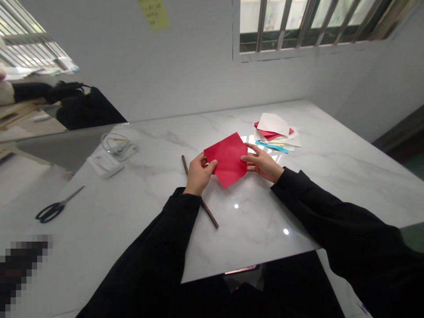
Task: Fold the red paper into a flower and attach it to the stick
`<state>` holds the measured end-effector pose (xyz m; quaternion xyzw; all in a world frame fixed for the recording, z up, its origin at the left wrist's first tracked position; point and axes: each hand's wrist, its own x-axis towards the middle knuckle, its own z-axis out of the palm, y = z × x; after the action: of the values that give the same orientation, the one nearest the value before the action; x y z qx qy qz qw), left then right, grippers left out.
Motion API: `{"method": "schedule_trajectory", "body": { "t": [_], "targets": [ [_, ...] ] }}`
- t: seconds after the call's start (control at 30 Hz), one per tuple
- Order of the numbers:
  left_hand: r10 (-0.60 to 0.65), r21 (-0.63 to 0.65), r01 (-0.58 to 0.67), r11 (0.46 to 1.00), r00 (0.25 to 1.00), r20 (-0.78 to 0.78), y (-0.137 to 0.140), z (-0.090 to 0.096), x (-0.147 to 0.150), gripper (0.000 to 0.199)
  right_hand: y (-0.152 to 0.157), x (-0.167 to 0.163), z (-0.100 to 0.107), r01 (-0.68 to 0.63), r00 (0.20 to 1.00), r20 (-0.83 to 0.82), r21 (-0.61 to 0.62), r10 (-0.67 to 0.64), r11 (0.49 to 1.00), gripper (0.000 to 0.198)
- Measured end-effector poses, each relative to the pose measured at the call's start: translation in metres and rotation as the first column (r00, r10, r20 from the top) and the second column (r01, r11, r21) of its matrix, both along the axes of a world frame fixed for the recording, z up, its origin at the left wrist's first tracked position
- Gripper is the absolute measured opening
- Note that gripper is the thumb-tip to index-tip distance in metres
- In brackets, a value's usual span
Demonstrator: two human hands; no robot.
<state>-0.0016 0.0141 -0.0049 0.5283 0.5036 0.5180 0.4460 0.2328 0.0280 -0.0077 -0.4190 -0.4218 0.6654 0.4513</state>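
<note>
I have the red paper (228,159) between my two hands, over the surface (152,216); fingers of the left hand (198,174) pinch its left side, those of the right hand (263,164) its right, one corner pointing toward me

One wall, plain, smooth, pale grey-white (185,79). One table, white with grey marble veining (132,207), glossy top, back edge along the wall. One white-framed window with metal bars (298,26), upper right. One further barred window (23,35), upper left, bright with daylight. One yellow paper note (154,14), high on the wall, writing illegible. Two small round bright reflections (286,231) on the tabletop.
</note>
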Motion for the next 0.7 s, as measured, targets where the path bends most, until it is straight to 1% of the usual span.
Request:
{"method": "schedule_trajectory", "body": {
  "t": [0.03, 0.1, 0.17, 0.23, 0.3, 0.37, 0.43, 0.5, 0.57, 0.63, 0.7],
  "targets": [
    [-0.001, -0.011, 0.001, 1.000, 1.000, 0.019, 0.001, -0.001, -0.001, 0.048, 0.000, 0.000, 0.001, 0.001, 1.000, 0.007, 0.009, -0.001, 1.000, 0.081],
    [-0.023, -0.031, 0.025, 0.999, 0.998, 0.066, 0.002, -0.001, -0.002, 0.042, 0.000, 0.002, 0.003, 0.031, 0.999, 0.029, 0.026, -0.032, 0.999, 0.072],
    [-0.086, -0.076, 0.094, 0.993, 0.991, 0.104, 0.000, 0.002, -0.001, 0.039, 0.002, 0.005, 0.005, 0.069, 0.996, 0.061, 0.046, -0.072, 0.997, 0.061],
    [-0.159, -0.130, 0.171, 0.977, 0.983, 0.094, -0.004, 0.004, 0.000, 0.038, 0.005, 0.010, 0.006, 0.057, 0.991, 0.117, 0.103, -0.069, 0.993, 0.054],
    [-0.215, -0.148, 0.212, 0.966, 0.977, -0.004, -0.007, 0.006, 0.000, 0.037, 0.007, 0.014, 0.006, -0.028, 0.974, 0.227, 0.218, -0.023, 0.976, 0.050],
    [-0.247, -0.114, 0.230, 0.966, 0.955, -0.163, -0.010, 0.007, 0.001, 0.034, 0.007, 0.015, 0.005, -0.153, 0.932, 0.361, 0.335, 0.023, 0.930, 0.045],
    [-0.256, -0.070, 0.247, 0.967, 0.913, -0.317, -0.011, 0.007, 0.001, 0.031, 0.005, 0.013, 0.002, -0.254, 0.877, 0.480, 0.406, 0.031, 0.878, 0.041],
    [-0.256, -0.029, 0.269, 0.963, 0.874, -0.413, -0.013, 0.007, 0.001, 0.028, 0.002, 0.009, 0.000, -0.311, 0.820, 0.572, 0.447, 0.000, 0.839, 0.032],
    [-0.258, 0.008, 0.296, 0.955, 0.845, -0.469, -0.014, 0.008, 0.002, 0.025, -0.002, 0.005, -0.003, -0.346, 0.773, 0.633, 0.472, -0.038, 0.811, 0.022],
    [-0.248, 0.038, 0.311, 0.950, 0.821, -0.515, -0.015, 0.009, 0.004, 0.021, -0.004, 0.003, -0.004, -0.358, 0.745, 0.664, 0.483, -0.067, 0.799, 0.020],
    [-0.220, 0.061, 0.302, 0.951, 0.804, -0.552, -0.016, 0.009, 0.005, 0.019, -0.004, 0.003, -0.004, -0.349, 0.729, 0.679, 0.483, -0.091, 0.803, 0.022]
  ]
}}
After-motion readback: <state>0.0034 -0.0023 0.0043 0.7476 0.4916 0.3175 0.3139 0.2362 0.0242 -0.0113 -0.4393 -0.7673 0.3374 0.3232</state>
